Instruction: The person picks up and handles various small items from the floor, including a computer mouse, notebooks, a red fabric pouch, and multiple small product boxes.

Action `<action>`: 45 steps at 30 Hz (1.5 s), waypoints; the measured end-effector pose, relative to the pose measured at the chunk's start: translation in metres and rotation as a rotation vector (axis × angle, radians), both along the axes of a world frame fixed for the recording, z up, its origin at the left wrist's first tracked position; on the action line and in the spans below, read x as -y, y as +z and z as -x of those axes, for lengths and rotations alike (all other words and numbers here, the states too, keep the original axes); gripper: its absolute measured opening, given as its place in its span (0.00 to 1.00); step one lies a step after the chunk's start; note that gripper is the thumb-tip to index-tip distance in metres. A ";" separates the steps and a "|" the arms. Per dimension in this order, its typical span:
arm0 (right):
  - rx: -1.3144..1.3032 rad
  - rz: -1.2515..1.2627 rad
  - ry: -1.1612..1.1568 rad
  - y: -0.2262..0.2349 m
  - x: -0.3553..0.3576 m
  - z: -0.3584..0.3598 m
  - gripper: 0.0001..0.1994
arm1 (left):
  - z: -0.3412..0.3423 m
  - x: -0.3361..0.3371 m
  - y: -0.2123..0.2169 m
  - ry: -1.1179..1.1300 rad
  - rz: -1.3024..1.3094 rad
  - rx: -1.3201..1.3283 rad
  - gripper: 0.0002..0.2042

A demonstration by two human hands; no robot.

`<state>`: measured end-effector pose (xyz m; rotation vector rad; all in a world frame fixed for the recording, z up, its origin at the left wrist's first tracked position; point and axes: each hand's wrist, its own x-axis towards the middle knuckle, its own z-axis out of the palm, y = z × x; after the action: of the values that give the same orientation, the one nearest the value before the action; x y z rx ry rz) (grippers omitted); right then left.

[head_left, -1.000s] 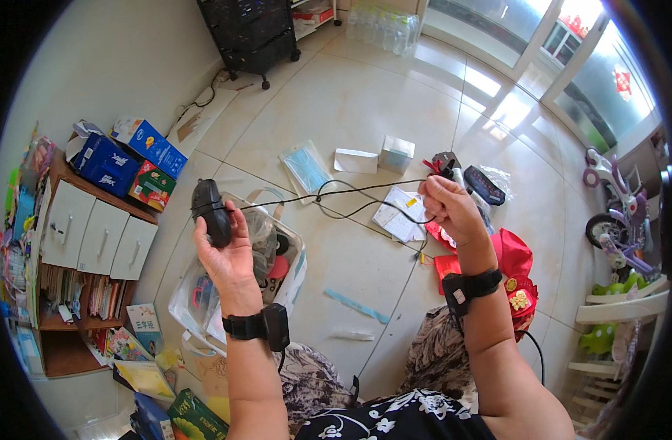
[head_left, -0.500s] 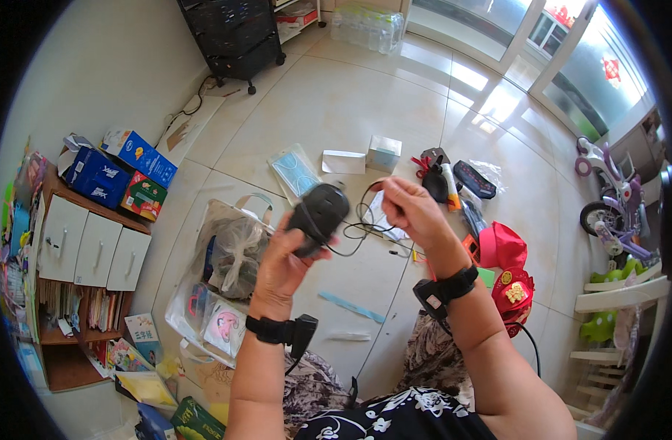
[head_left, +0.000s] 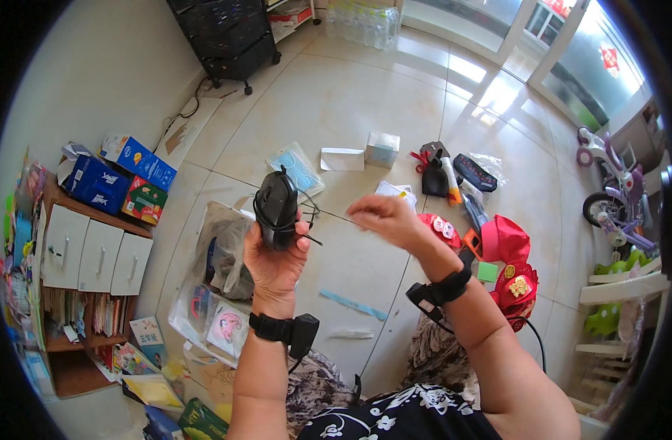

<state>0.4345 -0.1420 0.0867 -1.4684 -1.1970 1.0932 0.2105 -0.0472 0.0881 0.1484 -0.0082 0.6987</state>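
Mouse point(head_left: 276, 209) underside hidden (cord blurry).

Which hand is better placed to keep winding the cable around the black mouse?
Probably the right hand: it is free and raised just beside the black mouse, while the left hand is occupied gripping the mouse upright, with the cable looped around its body.

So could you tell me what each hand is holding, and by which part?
Left hand grips the black mouse around its lower body, cable wound round it; right hand appears empty.
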 end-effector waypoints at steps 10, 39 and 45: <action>-1.069 0.161 0.055 0.001 -0.003 0.033 0.12 | -0.004 0.001 0.009 -0.025 -0.046 -0.017 0.33; -0.647 -0.022 -0.155 -0.004 -0.005 0.012 0.03 | 0.001 0.006 0.026 -0.073 -0.389 -0.549 0.28; -0.586 -0.140 -0.208 -0.016 -0.009 0.014 0.08 | -0.008 0.014 0.023 -0.188 -0.446 -0.587 0.28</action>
<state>0.4204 -0.1329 0.0711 -1.0324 -0.6757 1.1596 0.2180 -0.0608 0.1109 0.7670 0.3816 0.4365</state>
